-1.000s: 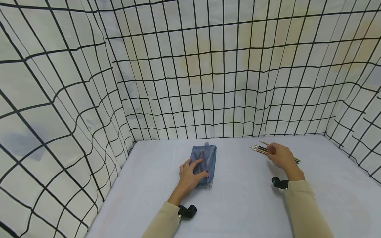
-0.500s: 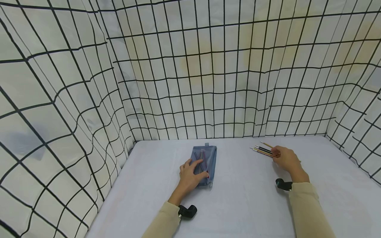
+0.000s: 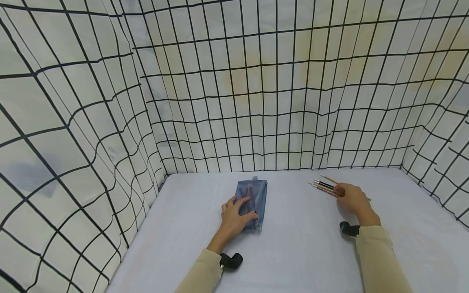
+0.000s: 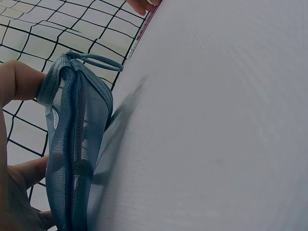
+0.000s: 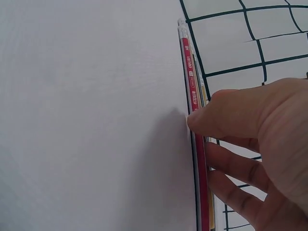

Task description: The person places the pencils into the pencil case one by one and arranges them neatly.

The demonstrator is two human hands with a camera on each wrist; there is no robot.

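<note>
A blue mesh zip pencil case (image 3: 261,195) lies on the white table, with slim pens or pencils showing through it. My left hand (image 3: 233,216) rests on its left side, fingers spread over the mesh. The left wrist view shows the case's zip (image 4: 81,130) and fabric loop (image 4: 98,61). At the right, several pencils (image 3: 322,187) lie in a loose bundle, and my right hand (image 3: 353,200) pinches them. In the right wrist view the thumb presses a red pencil (image 5: 190,72) with white lettering, while fingers lie on the other side. My palm hides part of the bundle.
A yellowish pencil (image 3: 329,179) lies slightly apart behind the bundle, partly covered by my right hand. White walls with a black grid (image 3: 256,101) stand at the back and sides of the table (image 3: 293,252). A black wrist camera (image 3: 231,261) sits on the left sleeve.
My right hand has moved back a little to the right along the pencils, baring more of their left ends. The left hand and the pencil case have stayed in place.
</note>
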